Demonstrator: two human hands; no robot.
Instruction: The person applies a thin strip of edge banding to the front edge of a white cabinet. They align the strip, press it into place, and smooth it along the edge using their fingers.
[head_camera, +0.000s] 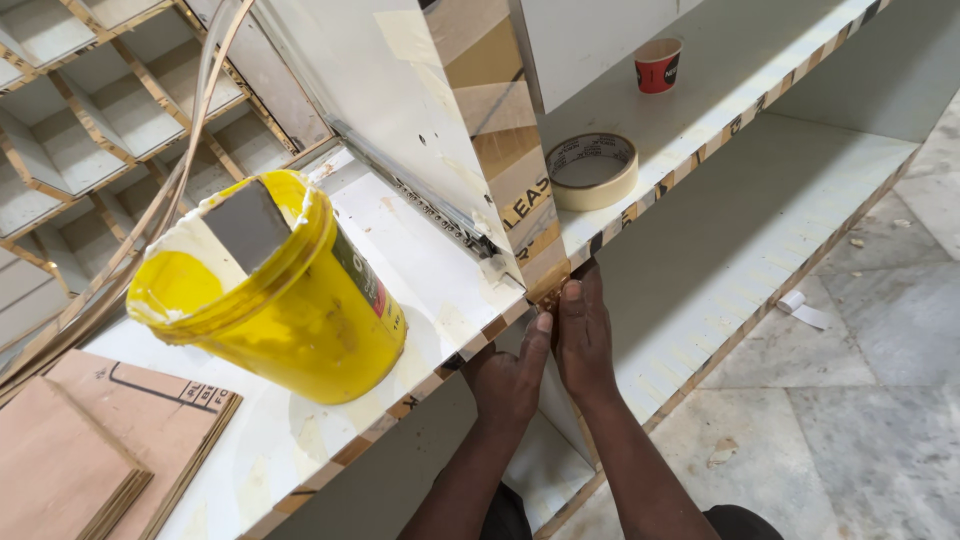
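Yellow is the bright colour of the bucket (285, 300) that sits on the white shelf (440, 290), and a flat grey scraper (248, 222) stands inside it in pale paste. Just right of the bucket, an upright board (400, 110) rises from the shelf, and its front edge is wrapped in strips of tan tape (500, 150). A metal rail (410, 185) runs along the foot of that board. Further back on the shelf lies a roll of masking tape (592, 170), and a small red paper cup (657, 66) stands behind it, well apart from the hands. 2 flat pieces of brown plywood (110, 440) lie at the near left corner. A scrap of white tape (803, 310) rests on the grey stone floor (850, 420). Both hands meet at the bottom end of the taped edge, where it joins the shelf front. The left hand (510, 375) has its thumb pressed up against the shelf edge, with the other fingers curled under. The right hand (583, 335) lies beside it, fingers bent and pushing on the tape end. Neither hand grips anything; they only press.
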